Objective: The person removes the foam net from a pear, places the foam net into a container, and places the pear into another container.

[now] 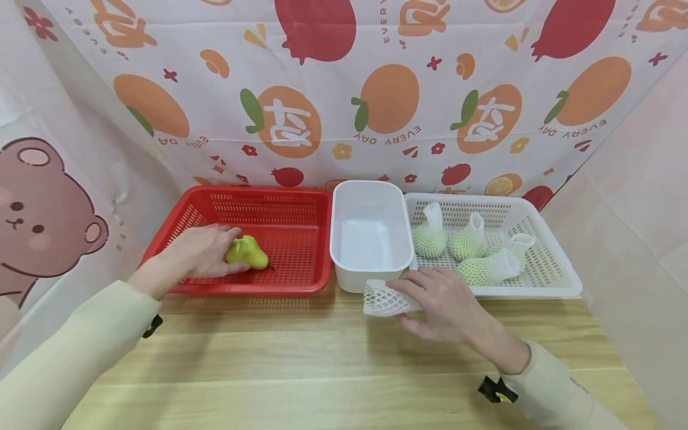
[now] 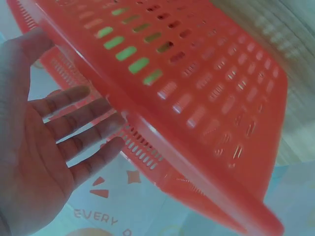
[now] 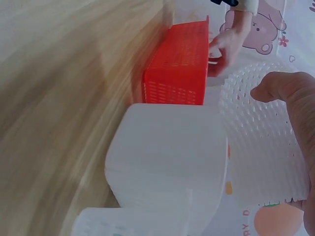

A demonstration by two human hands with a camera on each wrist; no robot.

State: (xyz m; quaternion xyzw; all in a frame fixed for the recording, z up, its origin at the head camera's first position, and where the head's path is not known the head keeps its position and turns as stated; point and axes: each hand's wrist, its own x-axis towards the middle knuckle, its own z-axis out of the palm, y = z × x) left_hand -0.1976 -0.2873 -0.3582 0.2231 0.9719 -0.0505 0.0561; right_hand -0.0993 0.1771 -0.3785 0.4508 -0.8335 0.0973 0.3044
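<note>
A yellow-green pear (image 1: pixel 246 253) lies in the red basket (image 1: pixel 292 285). Over it, my left hand (image 1: pixel 206 251) reaches in, overlapping the pear in the head view. In the left wrist view the left hand (image 2: pixel 49 128) has its fingers spread and fairly straight at the basket's rim, with green showing through the slots. My right hand (image 1: pixel 443 301) holds a white foam net sleeve (image 1: pixel 384 298) in front of the white bin, between thumb and fingers. Up close in the right wrist view, the foam sleeve (image 3: pixel 261 142) looks wide and hollow.
Between the baskets stands a deep white bin (image 1: pixel 371 272). To its right, a white basket (image 1: pixel 556 263) holds several pale green fruits in foam nets (image 1: pixel 430 239). All stand on a wooden table (image 1: pixel 301 370), with a fruit-print cloth (image 1: pixel 338 77) hanging right behind them.
</note>
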